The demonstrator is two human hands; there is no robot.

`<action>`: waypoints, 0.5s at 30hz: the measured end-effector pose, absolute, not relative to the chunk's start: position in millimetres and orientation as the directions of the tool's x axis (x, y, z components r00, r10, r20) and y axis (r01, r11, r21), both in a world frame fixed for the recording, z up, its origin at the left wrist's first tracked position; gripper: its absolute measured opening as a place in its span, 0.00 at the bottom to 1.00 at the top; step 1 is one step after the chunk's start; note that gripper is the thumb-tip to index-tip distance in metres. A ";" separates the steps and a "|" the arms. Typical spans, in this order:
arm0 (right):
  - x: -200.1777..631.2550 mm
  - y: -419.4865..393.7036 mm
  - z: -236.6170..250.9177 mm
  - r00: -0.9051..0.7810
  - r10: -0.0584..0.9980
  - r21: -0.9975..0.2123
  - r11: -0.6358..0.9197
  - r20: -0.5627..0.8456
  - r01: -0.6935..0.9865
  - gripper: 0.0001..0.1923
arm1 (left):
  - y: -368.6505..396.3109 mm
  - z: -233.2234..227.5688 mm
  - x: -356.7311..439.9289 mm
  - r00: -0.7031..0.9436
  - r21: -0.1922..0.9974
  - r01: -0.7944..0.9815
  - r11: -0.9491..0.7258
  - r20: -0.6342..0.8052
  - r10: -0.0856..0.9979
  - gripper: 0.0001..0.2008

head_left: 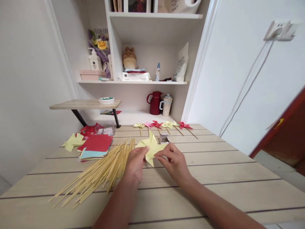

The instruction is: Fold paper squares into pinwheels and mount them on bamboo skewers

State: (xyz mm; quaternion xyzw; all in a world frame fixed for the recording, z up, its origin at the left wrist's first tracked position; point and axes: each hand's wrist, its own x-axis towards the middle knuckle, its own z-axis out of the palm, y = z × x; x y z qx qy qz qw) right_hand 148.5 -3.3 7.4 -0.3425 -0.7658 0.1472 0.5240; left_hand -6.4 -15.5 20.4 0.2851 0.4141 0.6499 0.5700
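A pale yellow paper pinwheel (152, 147) is held up over the table, its pointed blades folded in toward the middle. My left hand (136, 162) grips it from the left, thumb lying on the front of the paper. On the right, my right hand (173, 160) has thumb and index finger pinched at the pinwheel's lower right edge. Whether something small sits between those fingertips cannot be made out. Just behind stands a small open box (164, 138) with dark bits inside. Left of my hands lies a loose fan of thin wooden sticks (102, 170).
Stacked coloured paper squares (97, 143) and another yellow paper pinwheel (73, 142) lie at the left. Several finished pinwheels on sticks (157, 124) line the table's back. A small raised shelf (85, 104), a red jug (155, 103) and a cup (167, 105) stand behind.
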 end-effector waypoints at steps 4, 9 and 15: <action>148.4 -4.3 12.5 -0.150 0.742 -0.665 0.657 0.653 0.355 0.07 | -16.2 17.9 -4.2 -0.228 0.914 -0.405 -0.018 -0.082 0.970 0.15; 147.5 -2.9 18.2 -0.087 0.825 -0.777 0.557 0.558 0.292 0.07 | -15.3 16.1 -3.4 -0.264 0.947 -0.319 -0.034 -0.055 0.963 0.15; 149.3 1.4 22.2 -0.069 0.873 -0.836 0.482 0.482 0.262 0.08 | -16.3 18.7 -0.2 -0.293 0.960 -0.273 -0.064 -0.020 0.956 0.15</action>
